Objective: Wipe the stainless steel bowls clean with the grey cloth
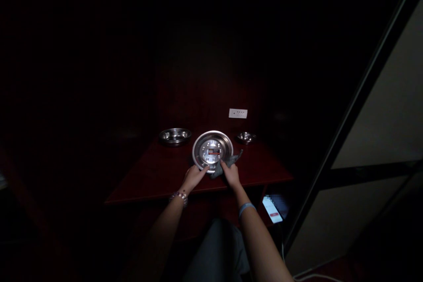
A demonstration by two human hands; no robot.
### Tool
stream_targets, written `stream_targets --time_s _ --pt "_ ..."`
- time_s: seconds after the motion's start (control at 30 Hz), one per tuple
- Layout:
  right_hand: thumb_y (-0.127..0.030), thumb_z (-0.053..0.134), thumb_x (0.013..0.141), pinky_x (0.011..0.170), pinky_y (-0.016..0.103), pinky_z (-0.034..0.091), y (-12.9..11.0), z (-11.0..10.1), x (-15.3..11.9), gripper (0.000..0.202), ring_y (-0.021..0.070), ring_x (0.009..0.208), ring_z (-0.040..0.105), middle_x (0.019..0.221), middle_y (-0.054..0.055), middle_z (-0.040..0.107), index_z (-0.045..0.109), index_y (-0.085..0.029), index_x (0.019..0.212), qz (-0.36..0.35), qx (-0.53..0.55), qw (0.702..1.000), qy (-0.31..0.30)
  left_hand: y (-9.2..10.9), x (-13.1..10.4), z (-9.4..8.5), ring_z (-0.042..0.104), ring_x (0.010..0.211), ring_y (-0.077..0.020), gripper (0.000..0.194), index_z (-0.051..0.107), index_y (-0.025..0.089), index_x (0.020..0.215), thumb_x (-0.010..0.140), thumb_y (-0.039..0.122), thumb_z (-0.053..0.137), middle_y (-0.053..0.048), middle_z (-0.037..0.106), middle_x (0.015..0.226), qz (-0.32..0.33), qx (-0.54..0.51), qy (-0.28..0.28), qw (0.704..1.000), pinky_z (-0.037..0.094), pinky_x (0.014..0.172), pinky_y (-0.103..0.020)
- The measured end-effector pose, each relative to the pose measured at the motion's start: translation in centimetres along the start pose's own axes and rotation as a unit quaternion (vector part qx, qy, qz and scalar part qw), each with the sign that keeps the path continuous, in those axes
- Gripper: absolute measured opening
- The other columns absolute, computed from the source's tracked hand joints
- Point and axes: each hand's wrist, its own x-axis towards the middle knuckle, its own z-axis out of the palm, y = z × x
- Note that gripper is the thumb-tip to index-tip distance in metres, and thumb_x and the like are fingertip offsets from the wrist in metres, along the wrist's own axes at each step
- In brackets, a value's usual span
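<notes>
A shiny round metal basin (200, 144) is tilted up toward me above the front of the dark red desk, with a small label (214, 151) on its inner bottom. My left hand (194, 178) is closed on the basin's lower left rim, thumb over the edge. At the lower right rim my right hand (231, 174) grips a grey cloth (218, 171), its thumb pressing it against the basin. The cloth's loose end sticks out to the right. Fingers beneath the basin are hidden on both hands.
Another metal basin (175, 136) stands on the desk (148, 176) at back left, a smaller metal bowl (246, 138) at back right. A white socket panel (238, 113) is on the back wall. Below the desktop at right, a lit phone (272, 209) leans. The surroundings are very dark.
</notes>
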Motion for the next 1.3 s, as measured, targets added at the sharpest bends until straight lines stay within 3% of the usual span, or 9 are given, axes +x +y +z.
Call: stream_targets --time_s 0.33,0.73,1.07,1.3 --pt "-0.046 0.061 0.086 0.094 0.034 0.054 0.2 0.1 0.1 0.04 0.0256 0.106 0.072 0.108 0.011 0.077 0.074 -0.014 0.105 0.006 0.011 1.0 0.0 -1.1 0.6 0.6 0.063 0.124 -0.025 0.044 0.07 0.018 0.123 0.09 0.044 0.055 -0.009 0.07 0.129 0.026 -0.018 0.0 0.999 0.046 0.106 -0.032" --pt "-0.049 0.061 0.086 0.092 0.033 0.054 0.8 0.0 0.5 0.041 0.0258 0.105 0.072 0.105 0.012 0.078 0.076 -0.014 0.102 0.007 -0.007 1.0 -0.003 -1.6 0.9 1.0 0.061 0.126 -0.0294 0.054 0.069 0.017 0.124 0.09 0.055 0.051 -0.011 0.071 0.128 0.006 -0.077 0.017 0.997 0.044 0.108 -0.037" --pt "-0.048 0.062 0.086 0.095 0.033 0.054 0.7 -0.1 0.3 0.041 0.0243 0.102 0.073 0.105 0.012 0.078 0.076 -0.014 0.102 -0.003 -0.001 1.0 0.008 -0.3 0.3 0.4 0.065 0.12 -0.0296 0.054 0.073 0.018 0.116 0.085 0.06 0.059 -0.011 0.075 0.117 -0.037 -0.119 0.029 0.992 0.047 0.104 -0.036" --pt "-0.05 0.062 0.086 0.097 0.034 0.053 0.6 -0.2 0.3 0.044 0.0256 0.111 0.071 0.111 0.011 0.077 0.075 -0.015 0.108 0.007 -0.012 1.0 0.009 0.6 0.1 0.0 0.067 0.118 -0.0294 0.042 0.075 0.017 0.109 0.08 0.048 0.069 -0.011 0.077 0.112 -0.047 -0.108 0.036 0.992 0.05 0.099 -0.033"
